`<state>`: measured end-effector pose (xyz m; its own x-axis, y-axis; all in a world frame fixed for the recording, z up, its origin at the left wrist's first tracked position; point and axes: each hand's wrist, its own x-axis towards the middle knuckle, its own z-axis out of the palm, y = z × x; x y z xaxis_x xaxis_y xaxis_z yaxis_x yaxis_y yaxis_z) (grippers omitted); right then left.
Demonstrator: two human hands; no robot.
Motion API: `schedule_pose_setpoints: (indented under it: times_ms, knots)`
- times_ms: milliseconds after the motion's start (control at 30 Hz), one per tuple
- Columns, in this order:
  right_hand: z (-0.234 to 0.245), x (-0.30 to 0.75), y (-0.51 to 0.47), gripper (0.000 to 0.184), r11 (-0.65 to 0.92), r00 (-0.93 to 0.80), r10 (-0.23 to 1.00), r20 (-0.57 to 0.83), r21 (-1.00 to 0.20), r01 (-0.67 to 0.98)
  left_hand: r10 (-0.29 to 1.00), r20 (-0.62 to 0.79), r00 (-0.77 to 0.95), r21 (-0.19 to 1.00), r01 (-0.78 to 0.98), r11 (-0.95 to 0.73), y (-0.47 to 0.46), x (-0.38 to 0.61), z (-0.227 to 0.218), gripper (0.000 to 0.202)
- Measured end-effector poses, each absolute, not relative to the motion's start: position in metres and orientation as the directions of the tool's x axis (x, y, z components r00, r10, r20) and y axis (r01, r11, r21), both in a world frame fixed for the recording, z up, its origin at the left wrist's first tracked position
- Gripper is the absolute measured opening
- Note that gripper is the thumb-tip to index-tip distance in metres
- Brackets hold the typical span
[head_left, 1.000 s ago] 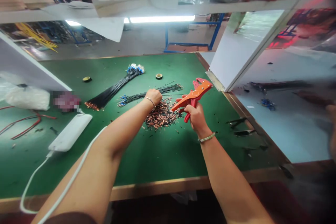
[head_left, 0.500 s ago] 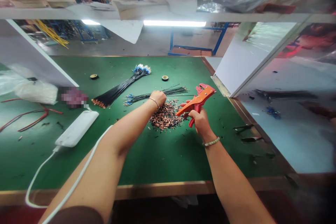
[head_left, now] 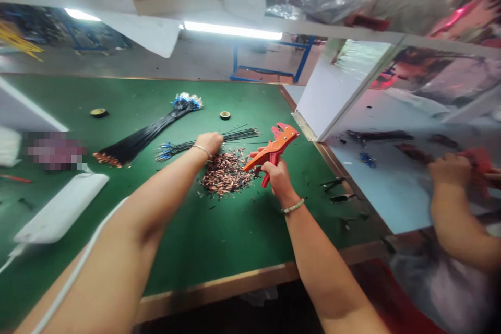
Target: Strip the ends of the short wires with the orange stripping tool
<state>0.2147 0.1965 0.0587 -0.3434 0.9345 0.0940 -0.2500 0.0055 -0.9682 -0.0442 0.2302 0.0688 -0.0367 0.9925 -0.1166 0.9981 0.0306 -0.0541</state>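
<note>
My left hand (head_left: pixel 209 144) is closed with its fingertips hidden, at the near side of a loose bundle of thin black wires (head_left: pixel 240 134) with blue ends. A single black wire (head_left: pixel 245 142) runs from it to the right, toward the tool. My right hand (head_left: pixel 278 175) grips an orange and red wire stripper (head_left: pixel 276 148) by its handles, jaws pointing up and away. Below and between the hands lies a heap of copper and black wire scraps (head_left: pixel 227 173). Further left is a thick bundle of black wires (head_left: pixel 144 135) with copper ends near and blue-and-white ends far.
Two tape rolls, one left (head_left: pixel 99 112) and one central (head_left: pixel 225 115), lie on the green table (head_left: pixel 235 229). A white power bank (head_left: pixel 62 209) with a cable is at left. A white partition (head_left: pixel 340 88) stands right; beyond it a co-worker's hand (head_left: pixel 450 169) works.
The view has turned right, so the table's things sit further left. A co-worker's hand and arm have come into view at the right. My hands keep nearly the same place over the table.
</note>
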Motion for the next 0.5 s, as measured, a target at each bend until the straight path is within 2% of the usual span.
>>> schedule_pose_setpoints:
  times_ms: [233,367,500]
  knots:
    - [0.060,0.219,0.201,0.038,0.010,-0.320,0.941,0.110,-0.955,-0.297,0.987,-0.100,-0.126,-0.154,0.982,0.109,0.228,-0.058,0.077,0.040]
    - [0.062,0.219,0.199,0.040,0.015,-0.321,0.941,0.111,-0.958,-0.286,0.992,-0.083,-0.092,-0.156,0.985,0.078,0.226,-0.053,0.074,0.040]
    - [0.062,0.220,0.199,0.041,0.018,-0.328,0.938,0.114,-0.959,-0.283,0.991,-0.133,-0.029,-0.135,0.991,0.011,0.226,-0.044,0.071,0.039]
